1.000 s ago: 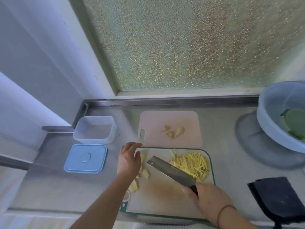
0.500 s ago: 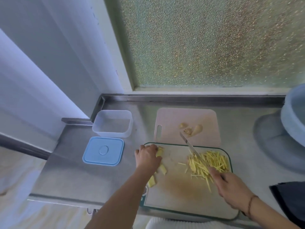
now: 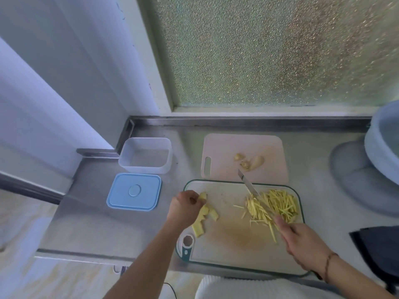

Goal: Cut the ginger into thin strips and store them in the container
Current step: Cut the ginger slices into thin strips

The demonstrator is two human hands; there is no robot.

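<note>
No text, label, brand, number or sign can be read on anything in view.

Bare counter [image 3: 103,229] btwn my left hand [image 3: 185,206] & container [image 3: 145,155] is open; only lid [image 3: 134,192] sits there.

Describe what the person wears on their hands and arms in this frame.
Both forearms are bare, with no sleeves or gloves showing. The right hand has a thin dark cord bracelet at the wrist. The left hand shows no rings, watch or bands.
</note>
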